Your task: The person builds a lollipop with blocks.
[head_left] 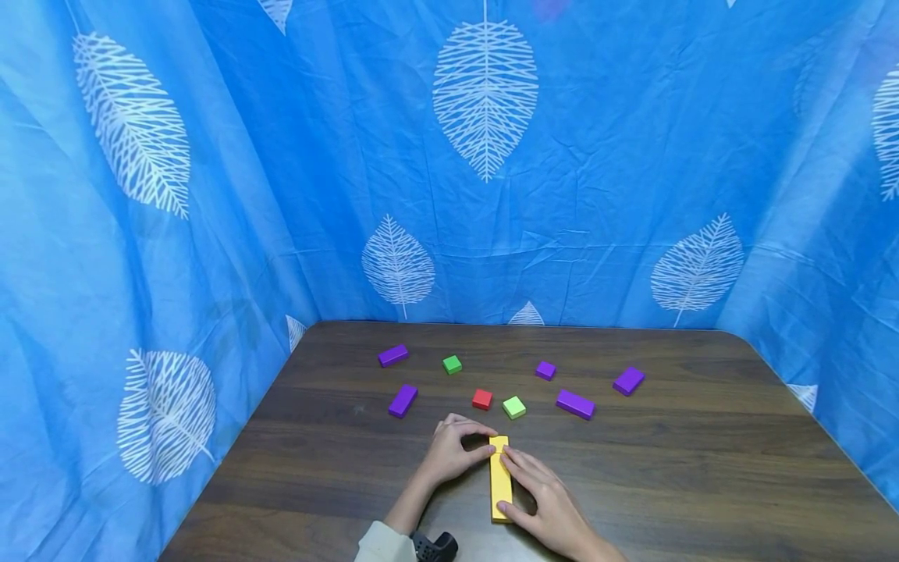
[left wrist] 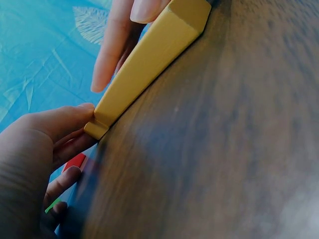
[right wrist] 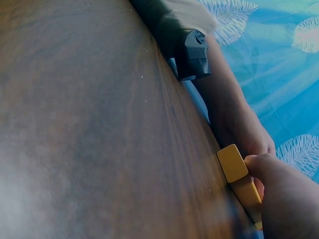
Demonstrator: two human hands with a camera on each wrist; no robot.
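Note:
A long yellow block [head_left: 501, 488] lies on the table, pointing away from me. At its far end sits a small yellow block [head_left: 499, 442], which also shows in the left wrist view [left wrist: 96, 130]. My left hand [head_left: 449, 453] pinches the small block between thumb and forefinger, from the left and far side. The right hand [head_left: 548, 503] grips the long block from the right, its thumb at the near end and its fingers along the side toward the far end. In the right wrist view the near end of the long block [right wrist: 233, 163] shows beside the thumb.
Beyond my hands lie a red block [head_left: 481, 399], a light green block [head_left: 514, 407] and a green block [head_left: 453, 364]. Several purple blocks spread to both sides, one at left [head_left: 403, 401] and one at right [head_left: 575, 404]. A blue leaf-patterned curtain [head_left: 597, 195] surrounds the wooden table [head_left: 702, 468].

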